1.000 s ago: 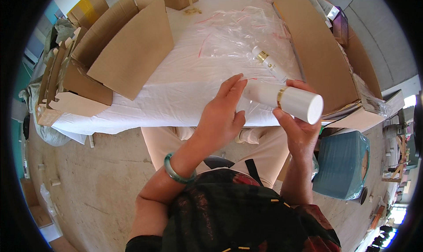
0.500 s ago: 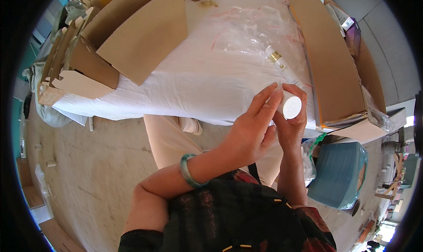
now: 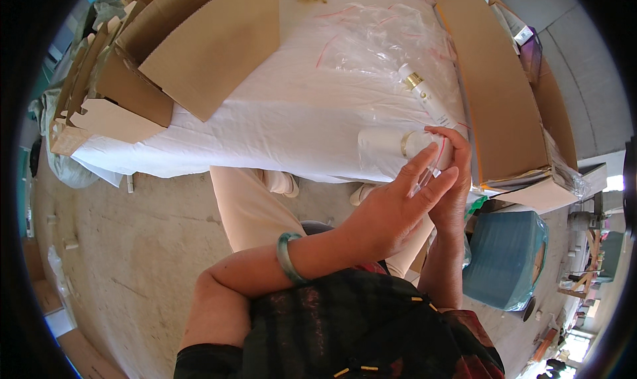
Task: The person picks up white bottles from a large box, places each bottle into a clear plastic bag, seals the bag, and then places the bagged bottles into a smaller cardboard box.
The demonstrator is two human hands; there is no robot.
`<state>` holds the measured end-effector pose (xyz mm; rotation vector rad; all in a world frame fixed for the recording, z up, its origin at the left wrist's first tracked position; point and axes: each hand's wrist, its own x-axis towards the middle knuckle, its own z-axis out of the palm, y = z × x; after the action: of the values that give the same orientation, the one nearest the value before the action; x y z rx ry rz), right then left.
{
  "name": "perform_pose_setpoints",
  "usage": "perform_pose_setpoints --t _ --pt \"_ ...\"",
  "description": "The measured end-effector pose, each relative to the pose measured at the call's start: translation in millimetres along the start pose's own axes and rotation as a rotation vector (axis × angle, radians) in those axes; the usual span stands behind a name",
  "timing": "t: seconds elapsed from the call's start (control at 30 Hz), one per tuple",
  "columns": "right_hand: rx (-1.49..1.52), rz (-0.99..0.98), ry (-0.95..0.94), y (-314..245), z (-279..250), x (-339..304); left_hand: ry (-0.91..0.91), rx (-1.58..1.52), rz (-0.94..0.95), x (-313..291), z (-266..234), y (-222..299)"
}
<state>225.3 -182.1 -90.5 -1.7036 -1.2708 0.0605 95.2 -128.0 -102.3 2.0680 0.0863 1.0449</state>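
A white bottle (image 3: 380,145) with a gold band lies sideways in a clear plastic zip bag (image 3: 361,159) at the table's front edge. My right hand (image 3: 452,173) is wrapped round its right end. My left hand (image 3: 405,203), with a green bangle on its wrist, pinches the bag's red-striped end; the fingertips meet close to the right hand. Part of the bag's end is hidden behind the fingers. Just beyond, a second white bottle (image 3: 428,100) with a gold collar rests on the table among clear bags.
Loose clear bags with red strips (image 3: 378,41) spread over the white-covered table (image 3: 298,120). An open cardboard box (image 3: 497,107) with small cartons stands at the right. More open cardboard boxes (image 3: 212,54) fill the left. A blue wrapped bundle (image 3: 507,259) sits on the floor at right.
The held bottle has turned from its round white end facing me to lying sideways, pointing left, with its bag now showing. My left hand has shifted to the bag's striped end.
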Motion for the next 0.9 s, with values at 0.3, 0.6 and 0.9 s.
perform_pose_setpoints --t 0.3,0.6,0.9 --pt "0.297 0.028 0.136 28.4 -5.1 5.0 0.457 -0.123 -0.568 -23.9 -34.1 -57.9" --pt "0.516 0.174 0.142 15.9 3.6 8.1 0.121 -0.838 -1.014 -27.0 -51.6 -78.2" --pt "0.581 0.219 0.155 35.1 9.4 8.2 0.142 -0.877 -0.962 -39.9 -52.4 -67.1"
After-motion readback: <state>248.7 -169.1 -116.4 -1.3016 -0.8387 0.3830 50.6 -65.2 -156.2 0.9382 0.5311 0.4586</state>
